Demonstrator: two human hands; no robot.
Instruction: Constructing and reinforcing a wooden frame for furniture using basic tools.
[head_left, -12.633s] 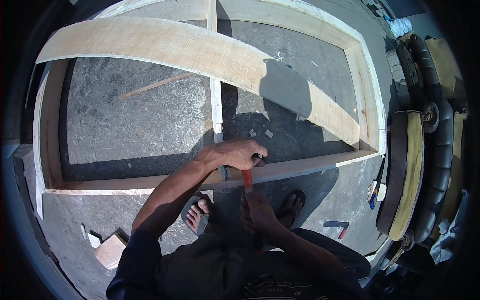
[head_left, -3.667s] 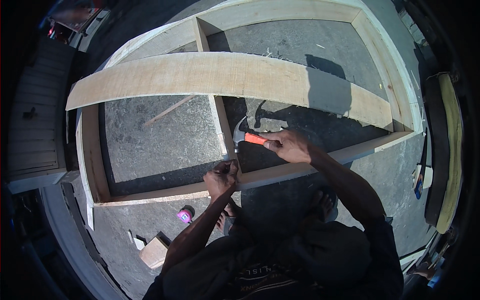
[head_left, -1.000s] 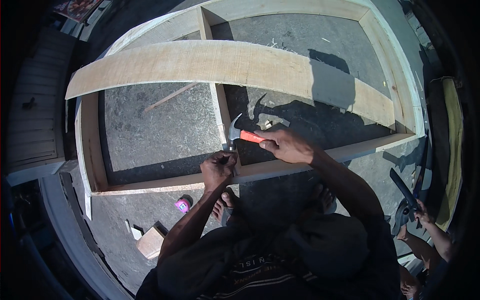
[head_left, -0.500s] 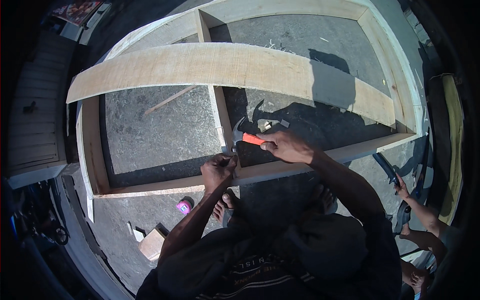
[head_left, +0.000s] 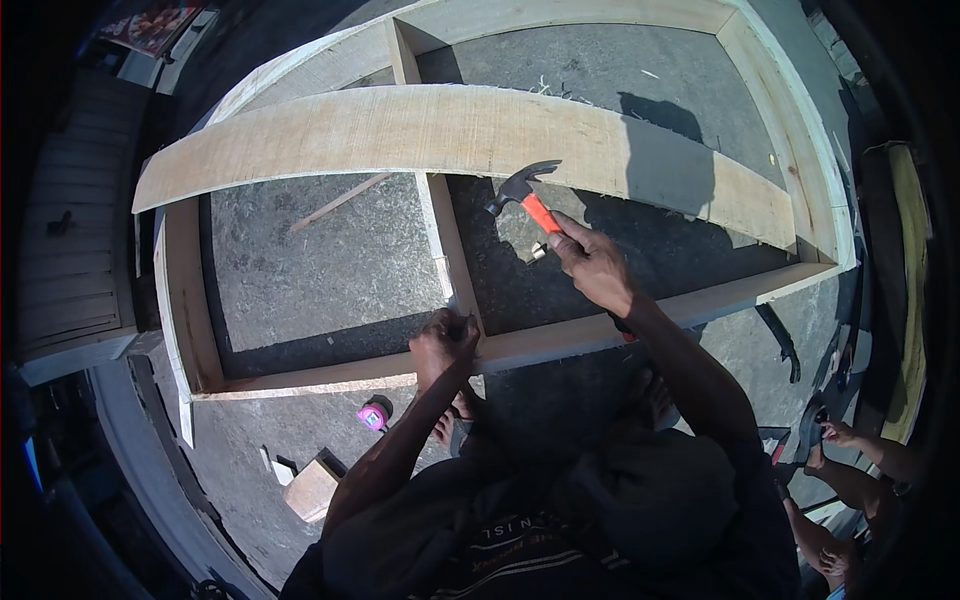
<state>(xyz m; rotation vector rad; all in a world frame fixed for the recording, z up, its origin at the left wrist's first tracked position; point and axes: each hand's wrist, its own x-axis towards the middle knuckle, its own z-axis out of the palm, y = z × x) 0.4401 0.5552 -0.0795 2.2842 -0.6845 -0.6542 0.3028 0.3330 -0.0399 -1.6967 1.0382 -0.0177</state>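
My right hand (head_left: 592, 265) grips the orange handle of a claw hammer (head_left: 524, 193), its dark head raised above the wooden frame (head_left: 185, 290). My left hand (head_left: 445, 342) is closed at the joint where the middle upright (head_left: 443, 240) meets the frame's near rail (head_left: 560, 340); what it pinches is too small to see. A wide curved board (head_left: 400, 130) lies across the frame, beyond both hands.
A pink tape measure (head_left: 375, 413) and a small wood block (head_left: 312, 490) lie on the ground near my feet. A thin wooden strip (head_left: 335, 203) lies inside the frame. Another person's arm (head_left: 870, 470) shows at the right edge.
The hammer has swung up and away from the joint; half a second ago its head was low near my left hand. The other person's arm has dropped lower at the right.
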